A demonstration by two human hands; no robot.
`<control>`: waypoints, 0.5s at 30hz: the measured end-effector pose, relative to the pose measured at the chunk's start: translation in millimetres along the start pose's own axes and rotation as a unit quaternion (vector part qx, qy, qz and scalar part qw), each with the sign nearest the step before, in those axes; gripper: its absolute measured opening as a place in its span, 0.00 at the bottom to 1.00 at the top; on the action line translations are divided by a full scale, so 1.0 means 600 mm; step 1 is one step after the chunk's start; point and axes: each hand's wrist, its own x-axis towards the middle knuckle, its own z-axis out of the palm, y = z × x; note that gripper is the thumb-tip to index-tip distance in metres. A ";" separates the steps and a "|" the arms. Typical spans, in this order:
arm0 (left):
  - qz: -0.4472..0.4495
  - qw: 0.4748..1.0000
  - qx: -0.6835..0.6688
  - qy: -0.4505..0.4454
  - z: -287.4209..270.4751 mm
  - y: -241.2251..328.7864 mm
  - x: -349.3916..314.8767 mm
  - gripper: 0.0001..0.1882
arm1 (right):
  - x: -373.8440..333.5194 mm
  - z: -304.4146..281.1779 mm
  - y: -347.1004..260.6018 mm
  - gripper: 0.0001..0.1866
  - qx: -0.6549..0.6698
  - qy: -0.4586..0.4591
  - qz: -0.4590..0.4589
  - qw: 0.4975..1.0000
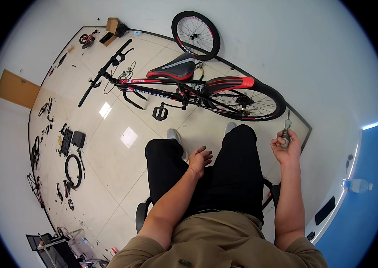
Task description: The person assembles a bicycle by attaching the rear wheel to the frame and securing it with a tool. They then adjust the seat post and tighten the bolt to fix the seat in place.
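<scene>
Gripping a screwdriver [286, 126] in the curled right hand [286, 149], right of the bicycle [182, 73]; resting the left hand [199, 161] half-uncurled, empty, below it. Careless swing, might jab its rear tyre [281, 102].

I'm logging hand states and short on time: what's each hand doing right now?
Left hand: open, loosely curled, nothing visible in it.
Right hand: closed, holding a screwdriver by its handle, shaft pointing away from the person.
</scene>
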 end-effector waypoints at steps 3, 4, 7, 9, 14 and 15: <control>0.001 1.000 0.000 0.001 -0.001 0.001 -0.002 0.31 | 0.000 -0.001 0.000 0.07 -0.003 -0.007 0.001 1.000; 0.001 1.000 -0.002 -0.001 0.000 0.000 -0.001 0.31 | 0.001 0.000 -0.001 0.07 -0.005 -0.010 0.000 1.000; 0.000 1.000 0.001 -0.003 0.002 0.001 -0.002 0.31 | 0.000 0.000 -0.001 0.07 -0.006 -0.006 -0.001 1.000; 0.000 1.000 0.003 -0.001 0.003 0.002 -0.005 0.31 | -0.001 0.000 0.000 0.07 -0.014 -0.004 -0.007 1.000; -0.001 1.000 0.000 -0.001 0.003 0.005 -0.009 0.31 | -0.004 0.003 0.004 0.07 -0.022 -0.006 -0.012 1.000; -0.001 1.000 0.000 -0.001 0.002 0.005 -0.010 0.31 | -0.005 0.003 0.005 0.07 -0.022 -0.007 -0.011 1.000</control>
